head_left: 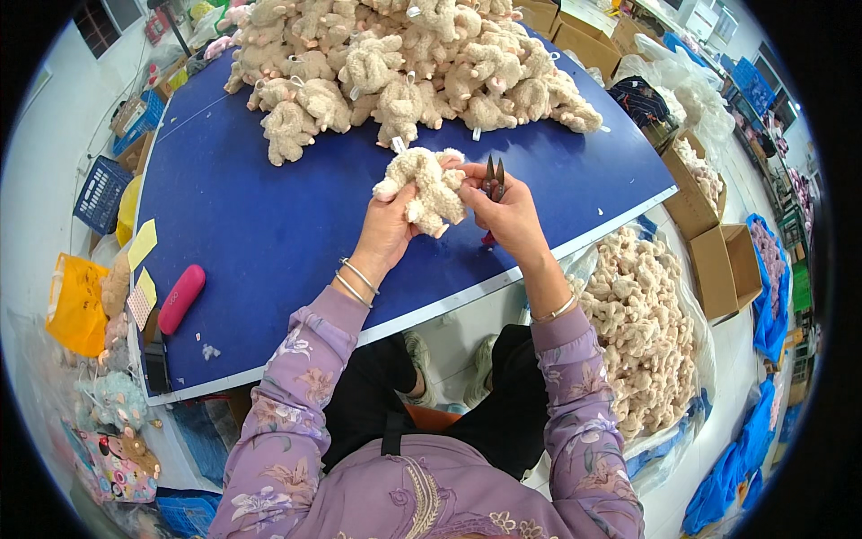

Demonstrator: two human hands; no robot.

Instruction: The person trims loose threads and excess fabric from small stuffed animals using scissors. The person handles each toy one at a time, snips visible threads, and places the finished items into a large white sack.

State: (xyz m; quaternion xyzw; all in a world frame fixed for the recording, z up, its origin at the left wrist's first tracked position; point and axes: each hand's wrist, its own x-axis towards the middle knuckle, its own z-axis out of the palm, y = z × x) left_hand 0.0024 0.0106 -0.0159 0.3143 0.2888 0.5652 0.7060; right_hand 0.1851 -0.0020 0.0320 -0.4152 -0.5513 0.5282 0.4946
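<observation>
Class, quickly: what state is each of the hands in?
Left hand: holding the cream plush toy.
Right hand: closed around dark-bladed scissors.

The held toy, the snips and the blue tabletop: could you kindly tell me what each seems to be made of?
Toy: cream plush, probably synthetic, judging by its matte, curly pile.
Snips: probably steel blades, dark and thin with a dull sheen.
Tabletop: smooth, semi-gloss blue, faintly reflecting light; perhaps laminate or painted board, I cannot tell which.

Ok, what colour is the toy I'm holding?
The toy is cream with some pink, in the head view.
</observation>
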